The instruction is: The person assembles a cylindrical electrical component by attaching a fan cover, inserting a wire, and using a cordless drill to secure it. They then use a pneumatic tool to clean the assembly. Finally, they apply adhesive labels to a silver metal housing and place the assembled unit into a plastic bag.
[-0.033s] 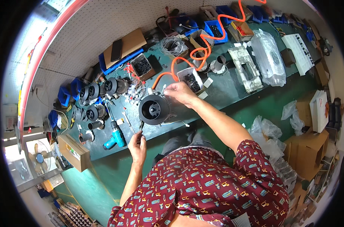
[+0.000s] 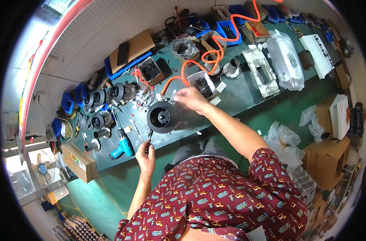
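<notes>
Workroom with a green floor (image 2: 106,176) and a long bench (image 2: 241,96).
The bench, its top dark green, runs along a pale, perforated wall (image 2: 100,34); the lens bends both. Yellow lines (image 2: 74,207) mark the floor. At lower left a window (image 2: 15,156) glows white near an electric fan (image 2: 43,168). A red-edged strip (image 2: 55,35) curves up the left side, and strong glare bleaches the upper left.
</notes>
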A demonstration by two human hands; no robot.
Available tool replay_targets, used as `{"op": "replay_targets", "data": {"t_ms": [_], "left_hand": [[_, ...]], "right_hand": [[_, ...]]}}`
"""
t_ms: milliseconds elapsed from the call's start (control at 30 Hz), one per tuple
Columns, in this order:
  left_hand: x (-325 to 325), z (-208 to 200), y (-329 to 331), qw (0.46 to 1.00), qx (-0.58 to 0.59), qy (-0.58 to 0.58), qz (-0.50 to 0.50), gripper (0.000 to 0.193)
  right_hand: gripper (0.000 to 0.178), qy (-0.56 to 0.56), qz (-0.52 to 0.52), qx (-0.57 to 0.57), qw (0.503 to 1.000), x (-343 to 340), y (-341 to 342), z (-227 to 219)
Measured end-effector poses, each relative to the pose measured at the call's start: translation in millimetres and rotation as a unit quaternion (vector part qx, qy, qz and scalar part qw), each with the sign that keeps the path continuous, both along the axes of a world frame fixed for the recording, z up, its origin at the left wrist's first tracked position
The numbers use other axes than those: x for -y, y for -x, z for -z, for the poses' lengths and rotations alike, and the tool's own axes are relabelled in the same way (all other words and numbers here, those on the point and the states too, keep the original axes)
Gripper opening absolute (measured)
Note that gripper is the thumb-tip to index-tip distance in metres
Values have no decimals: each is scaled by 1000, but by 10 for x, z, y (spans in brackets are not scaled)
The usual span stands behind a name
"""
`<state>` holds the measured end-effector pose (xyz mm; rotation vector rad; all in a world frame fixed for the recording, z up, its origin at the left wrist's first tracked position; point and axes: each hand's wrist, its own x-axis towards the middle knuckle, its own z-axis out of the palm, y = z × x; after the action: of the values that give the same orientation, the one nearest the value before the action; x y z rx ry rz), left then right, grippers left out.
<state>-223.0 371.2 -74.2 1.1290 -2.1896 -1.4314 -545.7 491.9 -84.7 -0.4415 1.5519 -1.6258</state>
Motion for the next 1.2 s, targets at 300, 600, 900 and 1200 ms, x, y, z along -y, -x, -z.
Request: {"op": "replay_targets", "data": {"t_ms": [300,600,900,1200], "left_hand": [[353,-51,136,1000,-10,-10,-8,21],[713,-1182,1641,944,-147,214,203,21],[698,-1366,2377,861,-215,344,308,19],[1011,-936,1986,930,-268,-188,169,17]], "right_hand": [[21,-71,-123,-252,957,180,142,-168],[24,114,28,274,955,109,367,-768],[28,212,56,264,939,340,169,-1180],[40,57,142,101,983,76,-69,-1315]]}}
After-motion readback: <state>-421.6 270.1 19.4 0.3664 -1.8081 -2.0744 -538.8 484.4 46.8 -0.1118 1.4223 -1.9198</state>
